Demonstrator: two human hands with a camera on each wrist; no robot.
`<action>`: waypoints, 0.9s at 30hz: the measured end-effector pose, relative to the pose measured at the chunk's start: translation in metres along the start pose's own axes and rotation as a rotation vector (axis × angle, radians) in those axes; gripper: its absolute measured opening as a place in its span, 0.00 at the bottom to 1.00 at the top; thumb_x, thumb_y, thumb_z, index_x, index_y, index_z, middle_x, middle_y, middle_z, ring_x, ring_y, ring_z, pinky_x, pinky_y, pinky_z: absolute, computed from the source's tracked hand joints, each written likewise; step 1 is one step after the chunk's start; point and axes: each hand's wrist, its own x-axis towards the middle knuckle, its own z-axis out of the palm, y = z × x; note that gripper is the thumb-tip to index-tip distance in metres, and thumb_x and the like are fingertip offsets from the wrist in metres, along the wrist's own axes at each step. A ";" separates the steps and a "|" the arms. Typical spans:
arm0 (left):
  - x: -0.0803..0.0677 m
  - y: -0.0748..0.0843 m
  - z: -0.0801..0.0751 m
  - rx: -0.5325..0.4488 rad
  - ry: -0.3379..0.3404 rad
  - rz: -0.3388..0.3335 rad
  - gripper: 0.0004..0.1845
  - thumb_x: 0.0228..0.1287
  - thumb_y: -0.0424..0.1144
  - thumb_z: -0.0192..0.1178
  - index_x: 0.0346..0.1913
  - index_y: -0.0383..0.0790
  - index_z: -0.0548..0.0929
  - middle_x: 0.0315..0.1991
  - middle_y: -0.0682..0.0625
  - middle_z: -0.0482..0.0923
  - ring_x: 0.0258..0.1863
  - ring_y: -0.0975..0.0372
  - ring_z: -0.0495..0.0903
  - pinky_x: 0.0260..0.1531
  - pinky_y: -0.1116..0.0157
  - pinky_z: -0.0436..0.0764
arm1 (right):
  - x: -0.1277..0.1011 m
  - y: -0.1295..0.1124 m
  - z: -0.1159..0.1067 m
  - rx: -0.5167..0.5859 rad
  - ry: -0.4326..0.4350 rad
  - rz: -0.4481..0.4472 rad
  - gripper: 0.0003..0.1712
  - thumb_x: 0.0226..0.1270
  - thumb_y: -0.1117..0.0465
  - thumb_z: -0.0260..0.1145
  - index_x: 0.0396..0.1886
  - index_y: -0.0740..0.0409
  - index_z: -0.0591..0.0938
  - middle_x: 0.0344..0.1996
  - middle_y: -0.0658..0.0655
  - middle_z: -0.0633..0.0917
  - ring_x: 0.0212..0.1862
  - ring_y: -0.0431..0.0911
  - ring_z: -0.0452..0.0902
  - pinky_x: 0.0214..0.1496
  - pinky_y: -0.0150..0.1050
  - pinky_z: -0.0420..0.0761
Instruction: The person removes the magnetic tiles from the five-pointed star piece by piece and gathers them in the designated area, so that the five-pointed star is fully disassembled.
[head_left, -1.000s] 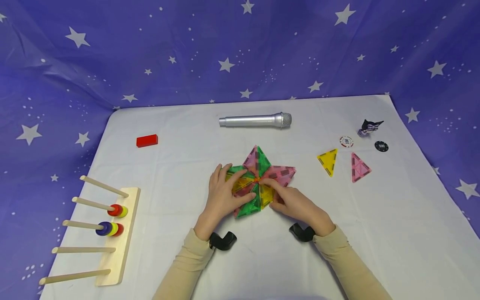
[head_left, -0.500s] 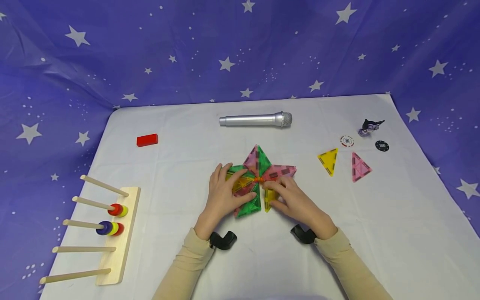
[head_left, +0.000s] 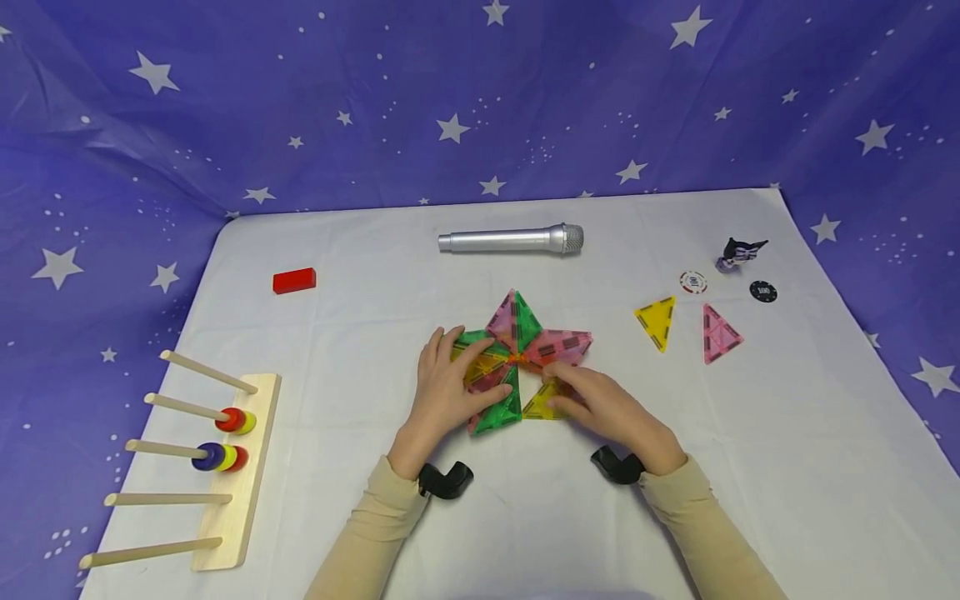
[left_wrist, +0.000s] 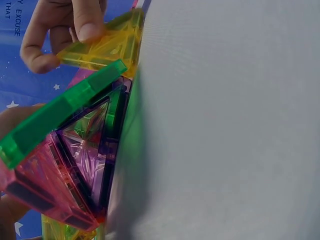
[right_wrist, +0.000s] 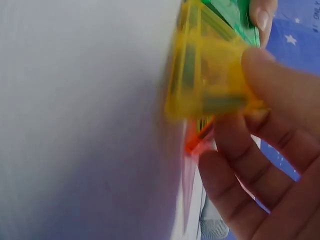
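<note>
Translucent magnetic triangle tiles form a raised star, with pink, green and yellow parts, at mid-table. My left hand (head_left: 444,385) lies spread across its left side, the thumb on a green tile (head_left: 501,410) of the lower-left point. Between the thumb and fingers of my right hand (head_left: 611,404) is a yellow triangle tile (head_left: 546,402), tilted at the star's lower right. The right wrist view shows this pinch on the yellow tile (right_wrist: 210,75), somewhat blurred. An orange tile (right_wrist: 197,140) shows behind it. The left wrist view has a green tile (left_wrist: 65,112) edge-on above pink ones.
A yellow triangle tile (head_left: 658,323) and a pink one (head_left: 720,335) lie to the right, near two poker chips (head_left: 693,282) and a small dark figure (head_left: 738,254). Behind the star lies a silver microphone (head_left: 510,241). A red block (head_left: 294,281) and a wooden peg rack (head_left: 243,492) are leftward.
My right hand has drawn the yellow tile away from the star's centre to the lower right and tilted it, leaving a gap beside the green tile. My left hand stays in place.
</note>
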 end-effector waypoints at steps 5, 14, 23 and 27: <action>0.000 0.000 0.000 -0.007 -0.008 -0.005 0.36 0.47 0.62 0.62 0.60 0.51 0.72 0.64 0.41 0.55 0.66 0.44 0.43 0.61 0.46 0.42 | -0.005 0.004 -0.008 0.254 0.000 0.071 0.15 0.59 0.62 0.65 0.44 0.53 0.72 0.30 0.46 0.76 0.30 0.41 0.70 0.33 0.34 0.73; 0.000 0.000 0.000 -0.019 -0.011 -0.008 0.36 0.47 0.62 0.62 0.60 0.52 0.72 0.65 0.41 0.54 0.66 0.44 0.42 0.61 0.46 0.41 | -0.005 0.011 -0.041 0.583 0.200 0.148 0.16 0.56 0.78 0.60 0.43 0.67 0.67 0.23 0.58 0.77 0.24 0.44 0.70 0.26 0.32 0.69; 0.000 0.000 -0.001 -0.019 -0.023 -0.016 0.36 0.47 0.62 0.62 0.60 0.52 0.72 0.65 0.42 0.54 0.66 0.45 0.42 0.61 0.46 0.41 | 0.011 0.051 -0.059 0.632 0.549 0.459 0.18 0.61 0.67 0.62 0.45 0.68 0.64 0.20 0.49 0.79 0.23 0.42 0.77 0.29 0.32 0.78; -0.001 -0.001 -0.002 -0.020 -0.022 -0.013 0.36 0.47 0.63 0.62 0.60 0.53 0.72 0.65 0.42 0.54 0.66 0.45 0.42 0.61 0.46 0.41 | 0.021 0.063 -0.057 0.529 0.517 0.571 0.23 0.62 0.61 0.62 0.49 0.70 0.63 0.23 0.56 0.81 0.25 0.40 0.79 0.32 0.31 0.78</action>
